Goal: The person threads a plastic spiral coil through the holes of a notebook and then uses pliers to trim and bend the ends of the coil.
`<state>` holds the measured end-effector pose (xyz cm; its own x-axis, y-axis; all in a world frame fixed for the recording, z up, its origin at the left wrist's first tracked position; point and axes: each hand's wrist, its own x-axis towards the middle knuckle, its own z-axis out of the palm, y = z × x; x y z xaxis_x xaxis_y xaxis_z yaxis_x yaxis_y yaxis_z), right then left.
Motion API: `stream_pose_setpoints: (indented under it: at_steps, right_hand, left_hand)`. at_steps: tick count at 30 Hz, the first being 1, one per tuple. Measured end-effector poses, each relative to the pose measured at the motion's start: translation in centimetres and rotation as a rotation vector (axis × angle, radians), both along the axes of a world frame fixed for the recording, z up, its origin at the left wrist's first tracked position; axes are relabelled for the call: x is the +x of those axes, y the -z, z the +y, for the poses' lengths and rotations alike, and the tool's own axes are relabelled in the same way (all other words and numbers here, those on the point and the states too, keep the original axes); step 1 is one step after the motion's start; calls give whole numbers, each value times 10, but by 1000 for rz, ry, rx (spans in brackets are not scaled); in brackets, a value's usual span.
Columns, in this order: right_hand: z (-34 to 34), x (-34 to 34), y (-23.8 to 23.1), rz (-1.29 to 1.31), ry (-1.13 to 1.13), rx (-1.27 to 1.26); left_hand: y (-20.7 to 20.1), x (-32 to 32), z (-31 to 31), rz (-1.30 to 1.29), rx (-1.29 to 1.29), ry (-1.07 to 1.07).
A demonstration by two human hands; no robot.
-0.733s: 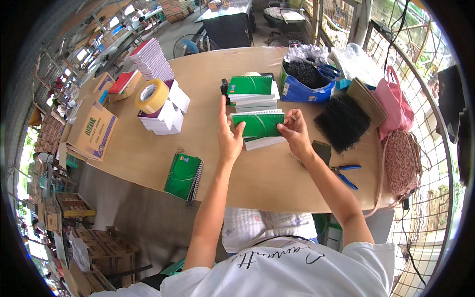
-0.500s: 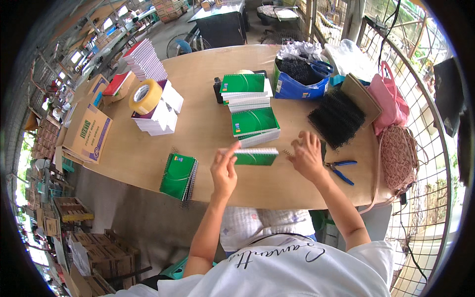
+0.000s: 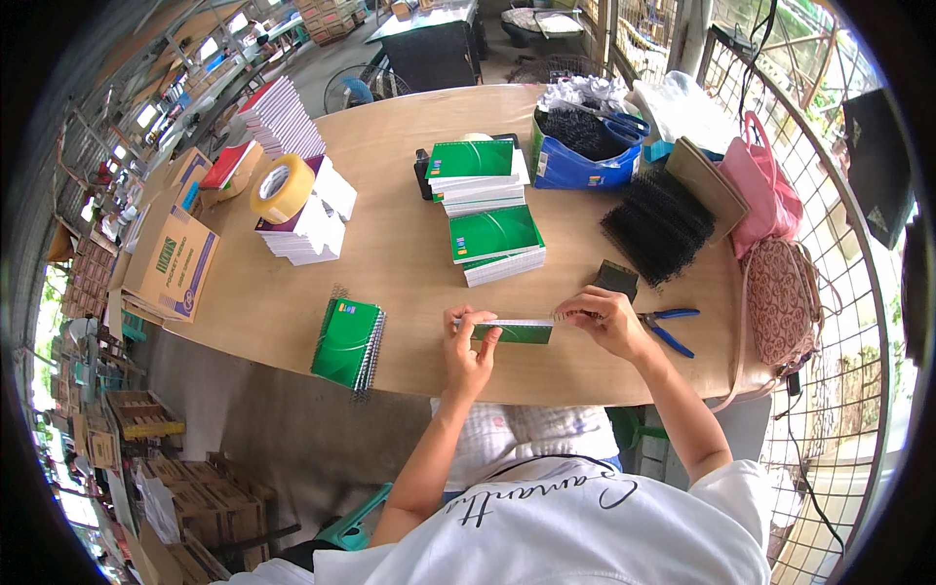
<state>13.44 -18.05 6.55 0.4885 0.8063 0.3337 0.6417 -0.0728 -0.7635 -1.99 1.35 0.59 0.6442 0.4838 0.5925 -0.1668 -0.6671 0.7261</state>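
My left hand (image 3: 469,351) grips a small green notebook (image 3: 524,334) by its left end, tilted so its white page edge faces up. At the notebook's right end, my right hand (image 3: 606,322) pinches a thin wire spiral coil (image 3: 560,316). Whether the coil has entered the holes is too small to tell. Beyond the right hand lies a small dark block (image 3: 616,280); blue-handled pliers (image 3: 671,330) rest beside the right wrist. Stacked green notebooks (image 3: 495,234) stand just past my hands, and a few spiral-bound ones (image 3: 348,341) lie to the left.
A pile of black spiral coils (image 3: 661,224) lies at the right, near a blue box (image 3: 585,168) holding more coils and scissors. Bags (image 3: 783,302) line the right edge. Tape (image 3: 283,190) tops a book stack at left, beside a cardboard carton (image 3: 174,258).
My right hand has closed its fingers on a coil and come to the notebook's right end. My left hand has lowered the notebook slightly. The dark block shows more fully.
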Motion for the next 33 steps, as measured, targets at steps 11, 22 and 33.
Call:
stream_pose_setpoints:
  at_steps: [11,22,33]
  right_hand:
    - [8,-2,2,18,-81,104]
    - [11,-3,-7,-25,-158,-58]
    - [18,-18,-13,-293,-35,-172]
  left_hand:
    - [-2,-1,-1,-20,30,-31]
    - [0,-3,0,5,-8,-57]
    - [5,-8,0,16,28,-67]
